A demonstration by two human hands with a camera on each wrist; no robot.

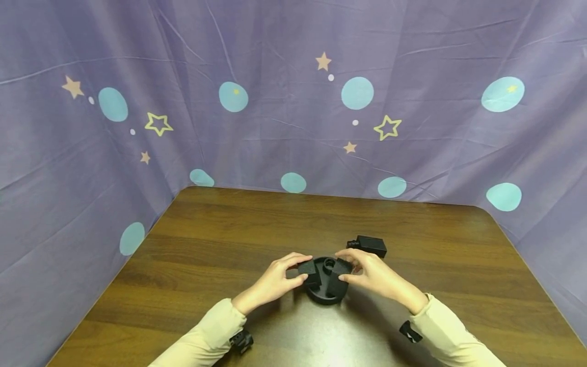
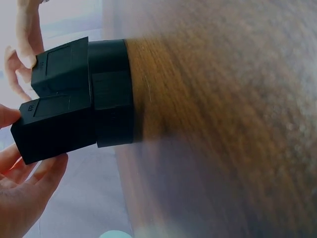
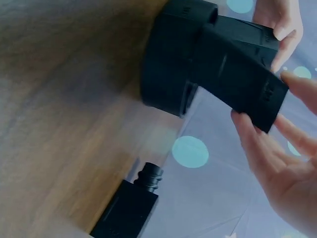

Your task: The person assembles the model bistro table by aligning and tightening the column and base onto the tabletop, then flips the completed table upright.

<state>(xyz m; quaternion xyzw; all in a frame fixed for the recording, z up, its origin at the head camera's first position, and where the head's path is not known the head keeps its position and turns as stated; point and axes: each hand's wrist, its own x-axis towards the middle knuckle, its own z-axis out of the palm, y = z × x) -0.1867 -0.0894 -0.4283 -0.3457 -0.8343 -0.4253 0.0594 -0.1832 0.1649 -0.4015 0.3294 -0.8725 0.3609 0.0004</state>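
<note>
The left hand (image 1: pixel 275 283) grips the left block (image 1: pixel 308 271) near its top, thumb on the near side and fingers on the far side, with only the block's width between them. The right hand (image 1: pixel 378 275) pinches the right block (image 1: pixel 338 279) the same way, thumb and fingertips curled about its upper end. Both blocks are black and stand in a round black base (image 1: pixel 325 301), their lower ends inside its rim; whether they are fully seated cannot be told. In the right wrist view the right block leans out past the rim. Between them, toward the far side of the base, shows a ringed socket (image 1: pixel 329 265). The base sits on the brown wood-grain table (image 1: pixel 220 239). Just beyond the right hand, a third block (image 1: pixel 372 245) lies on its side, its ridged neck (image 1: pixel 352 244) pointing left. A purple curtain (image 1: pixel 279 142) with stars and blue spots hangs behind the table.
</note>
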